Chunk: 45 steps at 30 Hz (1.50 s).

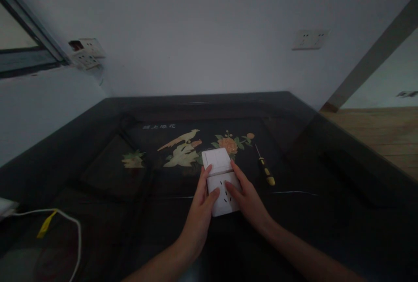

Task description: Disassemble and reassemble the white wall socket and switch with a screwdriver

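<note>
Between my two hands is a white wall socket plate (225, 206), its dark slots facing up at me. A second white plate, a light switch panel (216, 156), lies against its far edge. My left hand (199, 212) grips the left side of the socket plate, thumb on its face and index finger reaching the joint between the two. On the right side my right hand (250, 201) does the same, thumb beside the slots. The undersides of both plates are hidden. To the right lies a screwdriver (267, 171) with a yellow and black handle.
The black glossy table (294, 225) carries a bird-and-flower picture. A white cable (79, 234) with a yellow tag (47, 224) runs along the left. Sockets (310, 39) are on the wall; at left, loose socket plates (86, 59) hang beside an open wall box (75, 45).
</note>
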### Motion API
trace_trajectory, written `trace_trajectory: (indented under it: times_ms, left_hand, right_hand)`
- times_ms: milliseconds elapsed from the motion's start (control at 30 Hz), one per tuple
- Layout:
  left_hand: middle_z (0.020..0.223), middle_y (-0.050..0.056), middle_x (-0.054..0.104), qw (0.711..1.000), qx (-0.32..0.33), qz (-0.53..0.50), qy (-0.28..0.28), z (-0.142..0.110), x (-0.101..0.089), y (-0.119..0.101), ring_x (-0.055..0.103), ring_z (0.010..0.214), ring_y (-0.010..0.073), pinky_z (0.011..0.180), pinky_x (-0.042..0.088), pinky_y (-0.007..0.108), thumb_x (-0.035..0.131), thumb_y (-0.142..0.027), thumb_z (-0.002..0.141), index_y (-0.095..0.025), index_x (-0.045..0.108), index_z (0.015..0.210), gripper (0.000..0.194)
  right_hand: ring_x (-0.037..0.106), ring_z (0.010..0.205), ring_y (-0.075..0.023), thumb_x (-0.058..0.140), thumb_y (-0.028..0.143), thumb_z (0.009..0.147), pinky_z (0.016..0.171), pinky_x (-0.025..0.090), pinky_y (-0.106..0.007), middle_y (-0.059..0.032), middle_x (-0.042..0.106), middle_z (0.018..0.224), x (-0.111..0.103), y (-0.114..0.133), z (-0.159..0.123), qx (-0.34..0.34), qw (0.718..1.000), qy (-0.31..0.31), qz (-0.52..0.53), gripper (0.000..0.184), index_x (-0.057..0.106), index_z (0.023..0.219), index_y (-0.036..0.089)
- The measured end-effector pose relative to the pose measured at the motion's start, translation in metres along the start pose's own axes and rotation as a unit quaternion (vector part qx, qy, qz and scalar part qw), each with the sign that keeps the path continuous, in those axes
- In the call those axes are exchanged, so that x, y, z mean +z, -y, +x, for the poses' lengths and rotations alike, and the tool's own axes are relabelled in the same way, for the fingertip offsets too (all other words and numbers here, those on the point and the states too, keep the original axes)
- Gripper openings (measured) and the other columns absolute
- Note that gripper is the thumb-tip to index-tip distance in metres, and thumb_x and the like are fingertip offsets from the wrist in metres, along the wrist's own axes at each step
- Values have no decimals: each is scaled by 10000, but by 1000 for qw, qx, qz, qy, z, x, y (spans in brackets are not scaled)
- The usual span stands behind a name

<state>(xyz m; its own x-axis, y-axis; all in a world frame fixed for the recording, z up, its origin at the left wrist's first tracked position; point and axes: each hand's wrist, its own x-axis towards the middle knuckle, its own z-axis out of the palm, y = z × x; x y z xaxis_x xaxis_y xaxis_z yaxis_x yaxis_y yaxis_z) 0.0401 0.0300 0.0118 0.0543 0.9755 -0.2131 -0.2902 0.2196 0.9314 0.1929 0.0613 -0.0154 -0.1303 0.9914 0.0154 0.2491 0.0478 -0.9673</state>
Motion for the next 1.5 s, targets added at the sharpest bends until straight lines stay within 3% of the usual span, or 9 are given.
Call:
trace_trajectory:
  times_ms: [167,333,433,533,667,833,1167,1333,1500]
  left_hand:
    - [1677,-22,131,1000,-6,-7,20,9,7,-1,150,1541,220,1253,198,411,594,-232,852,-305,386,1481,666]
    - [1623,38,320,999,0,10,39,17,2,-1,307,1492,239,1200,330,398,576,-211,834,-270,391,1465,660]
    - [1591,48,357,992,70,97,35,17,-11,-2,287,1495,243,1208,310,408,581,-269,867,-270,429,1415,569]
    - [1476,60,439,957,167,236,22,14,-25,-7,348,1441,247,1216,276,453,542,-285,919,-274,491,1328,412]
    - [1291,91,543,919,175,349,54,11,-34,-15,493,1273,268,1149,348,509,490,-299,960,-255,523,1247,292]
    - [1300,112,511,906,142,386,96,8,-33,-15,489,1260,297,1120,371,549,554,-311,912,-249,484,1256,357]
    - [1496,117,302,879,119,440,136,4,-32,2,335,1417,340,1180,286,591,767,-224,726,-305,277,1395,833]
    - [1448,97,332,897,134,404,122,-2,-30,3,369,1382,331,1163,286,612,691,-216,788,-327,292,1396,735]
    - [1435,114,394,959,118,234,105,-12,-22,-9,429,1336,356,1105,377,577,707,-448,817,-306,300,1404,728]
  right_hand:
    - [244,1512,-268,551,374,916,1234,150,-548,-88,288,1639,-6,-4,3,6,1000,-10,-4,704,287,1557,253]
    - [250,1510,-275,583,408,894,1226,169,-561,-101,296,1635,-18,-4,9,12,1000,2,0,709,325,1535,247]
    - [245,1511,-277,608,425,874,1228,178,-549,-112,292,1636,-40,0,6,18,1000,17,5,699,370,1505,242]
    - [390,1446,-298,654,428,845,1193,280,-568,-129,436,1555,-64,7,-4,32,999,42,10,655,448,1444,259]
    - [432,1413,-321,790,359,735,1165,336,-579,-137,451,1531,-73,13,-20,23,996,80,-18,782,448,1432,265]
    - [340,1463,-337,847,196,642,1200,250,-591,-151,355,1580,-53,5,-26,-7,980,130,-147,978,373,1495,263]
    - [442,1411,-320,707,228,828,1147,357,-578,-127,454,1544,-50,-6,-26,-48,973,106,-201,731,417,1495,300]
    - [488,1378,-315,657,279,866,1126,396,-559,-152,512,1500,-52,3,-35,-48,978,103,-176,632,458,1463,225]
    - [592,1266,-326,648,365,856,1032,483,-550,-187,594,1407,-42,26,-46,36,988,118,-98,591,482,1386,159]
